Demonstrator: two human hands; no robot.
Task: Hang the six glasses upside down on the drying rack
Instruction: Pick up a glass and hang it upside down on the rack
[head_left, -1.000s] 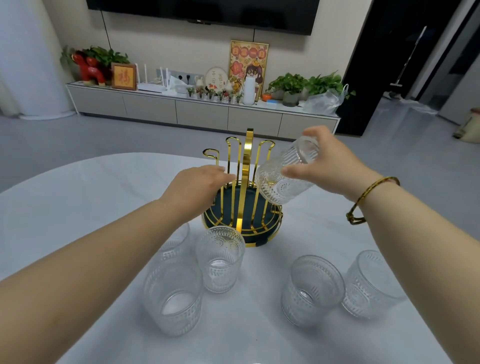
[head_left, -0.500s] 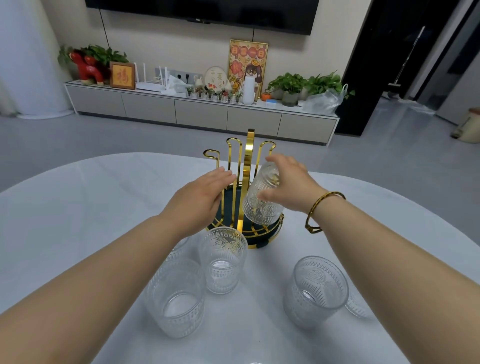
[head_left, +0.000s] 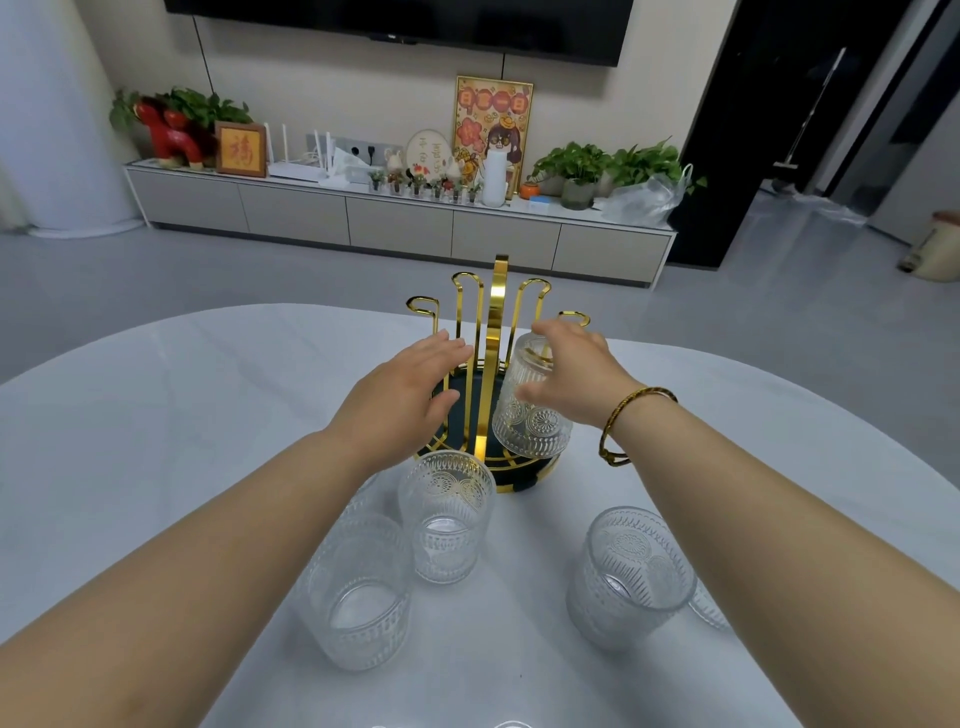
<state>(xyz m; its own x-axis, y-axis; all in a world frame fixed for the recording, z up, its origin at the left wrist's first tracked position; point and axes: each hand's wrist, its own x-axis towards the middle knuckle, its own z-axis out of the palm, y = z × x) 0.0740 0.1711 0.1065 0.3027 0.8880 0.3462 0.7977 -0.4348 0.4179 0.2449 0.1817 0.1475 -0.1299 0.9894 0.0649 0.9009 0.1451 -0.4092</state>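
Note:
A gold wire drying rack (head_left: 497, 312) on a dark green round base stands on the white table (head_left: 156, 415). One ribbed glass (head_left: 530, 428) sits upside down over a right-hand prong, and my right hand (head_left: 571, 374) grips it with fingers over its bottom and thumb on its side. My left hand (head_left: 405, 395) lies flat against the rack's left prongs, fingers straight, holding nothing. Three upright glasses stand in front: middle (head_left: 447, 514), near left (head_left: 358, 587), near right (head_left: 628, 571). Two more are mostly hidden, one behind my left arm (head_left: 366, 493) and one behind my right arm (head_left: 709, 610).
The table's rounded far edge runs just behind the rack. Beyond it lie grey floor and a long low cabinet (head_left: 400, 223) with plants and ornaments under a wall-mounted screen. A dark doorway is at the right.
My right hand brought the tilted glass down and left from mid-air and turned it upside down over a rack prong. My left hand stayed at the rack.

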